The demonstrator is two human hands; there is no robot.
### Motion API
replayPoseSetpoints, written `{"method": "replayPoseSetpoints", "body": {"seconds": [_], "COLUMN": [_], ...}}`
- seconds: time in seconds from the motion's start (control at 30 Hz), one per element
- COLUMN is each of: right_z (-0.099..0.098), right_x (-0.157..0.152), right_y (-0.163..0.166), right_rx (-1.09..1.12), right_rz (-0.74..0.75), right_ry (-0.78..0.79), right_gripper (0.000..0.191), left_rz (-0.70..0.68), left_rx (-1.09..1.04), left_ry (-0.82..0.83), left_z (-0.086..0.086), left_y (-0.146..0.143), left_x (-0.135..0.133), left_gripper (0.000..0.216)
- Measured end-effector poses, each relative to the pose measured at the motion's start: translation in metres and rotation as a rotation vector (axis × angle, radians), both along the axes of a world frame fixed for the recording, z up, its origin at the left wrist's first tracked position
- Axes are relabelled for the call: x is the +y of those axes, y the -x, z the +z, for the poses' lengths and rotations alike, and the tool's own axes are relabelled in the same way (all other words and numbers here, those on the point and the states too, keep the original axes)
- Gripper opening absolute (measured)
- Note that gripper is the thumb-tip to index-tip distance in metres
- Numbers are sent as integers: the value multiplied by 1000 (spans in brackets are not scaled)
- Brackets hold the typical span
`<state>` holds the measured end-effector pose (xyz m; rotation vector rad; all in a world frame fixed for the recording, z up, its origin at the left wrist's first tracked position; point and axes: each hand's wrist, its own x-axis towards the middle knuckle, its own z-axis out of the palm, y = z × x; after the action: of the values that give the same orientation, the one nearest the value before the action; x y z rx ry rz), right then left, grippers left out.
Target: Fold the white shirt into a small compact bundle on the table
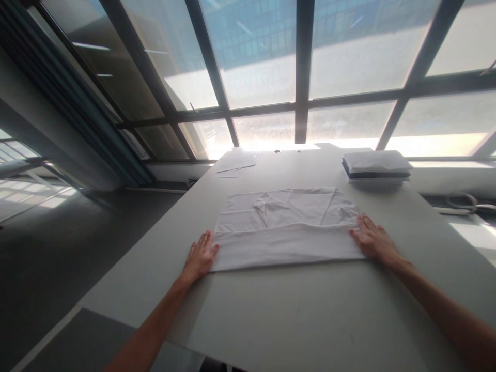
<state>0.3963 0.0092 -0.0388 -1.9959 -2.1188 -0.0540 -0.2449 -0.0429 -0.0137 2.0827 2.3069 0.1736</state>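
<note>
A white garment (287, 245), perhaps a shirt, lies partly folded on the white table (294, 315). Its near side is turned over into a smooth, wide band, while creases and folded parts show along the far side. At the left end of the band, my left hand (200, 256) lies flat with its fingers stretched out, touching the edge. My right hand (372, 239) rests at the opposite end, fingers extended over the cloth's right edge. Neither hand grips the fabric.
A stack of folded white and dark cloth (377, 168) sits at the far right of the table. Thin white sheets (237, 163) lie at the far left. Large windows (263, 57) rise behind, and a dark curtain (73, 98) hangs at left.
</note>
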Motion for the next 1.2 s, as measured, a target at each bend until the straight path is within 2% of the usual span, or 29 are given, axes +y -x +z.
{"method": "replayPoseSetpoints", "body": {"seconds": [0.1,0.17,0.3,0.37,0.53,0.67,0.8,0.9,0.97,1.07,1.2], "right_z": [6,13,20,18,17,34,44,46,46,50,64], "right_x": [10,21,41,47,75,130,188,218,232,247,256], "right_y": [-2,6,37,50,54,43,35,31,28,27,36], "right_rx": [24,29,-54,-83,29,148,136,123,129,122,29], "right_rz": [-54,-39,122,145,121,125,204,245,284,321,239], "right_ry": [-16,-31,17,38,5,-27,53,150,203,245,369], "right_gripper": [67,65,60,60,57,52,52,53,54,54,48], "left_rz": [68,77,-27,-76,-146,-172,-220,-213,-192,-184,-193], "left_rx": [-96,-149,-176,-171,-148,-115,-122,-119,-118,-134,-178], "left_ry": [-11,-92,-263,-291,-254,-138,-47,-10,20,75,76], "left_z": [7,16,30,31,25,28,43,55,60,64,68], "left_y": [23,28,10,-6,-30,-26,-11,2,8,10,3], "left_x": [22,46,102,129,190,230,252,261,267,277,284], "left_gripper": [73,72,64,60,54,55,51,50,49,36,24]}}
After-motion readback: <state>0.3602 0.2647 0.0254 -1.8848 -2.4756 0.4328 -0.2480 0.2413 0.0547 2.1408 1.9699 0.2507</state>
